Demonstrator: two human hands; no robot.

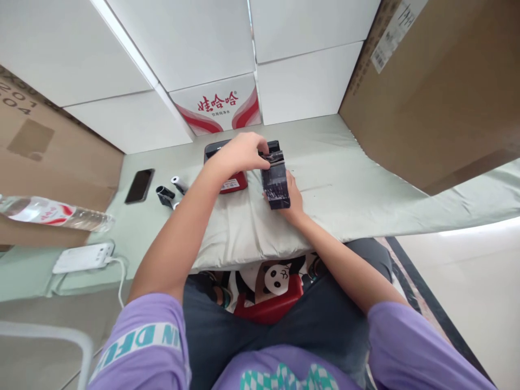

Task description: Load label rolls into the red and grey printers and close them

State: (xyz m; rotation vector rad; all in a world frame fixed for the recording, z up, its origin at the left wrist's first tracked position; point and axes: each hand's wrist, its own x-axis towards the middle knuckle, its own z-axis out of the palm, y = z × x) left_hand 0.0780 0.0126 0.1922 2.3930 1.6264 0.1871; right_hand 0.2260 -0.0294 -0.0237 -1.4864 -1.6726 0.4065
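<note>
A black, box-shaped block (277,186) with a shiny, whitish-marked front stands tilted above the table; I cannot make out its kind. Round its right side and back wraps my right hand (295,201), closed on it, most of the fingers hidden. My left hand (247,151) reaches over from the left, thumb and fingers pinched at the block's upper end, by a dark glossy strip (275,158). Under and behind my left wrist sits a red and black device (234,183), partly covered. Left of that forearm lie a small white roll (177,181) and a black hollow cylinder (164,195).
A phone (140,186), a water bottle (57,213) and a white power bank (83,258) with a cable are at the left. White cartons (215,105) line the back. A large brown carton (426,97) stands right. The cloth-covered table (325,179) ends before my lap.
</note>
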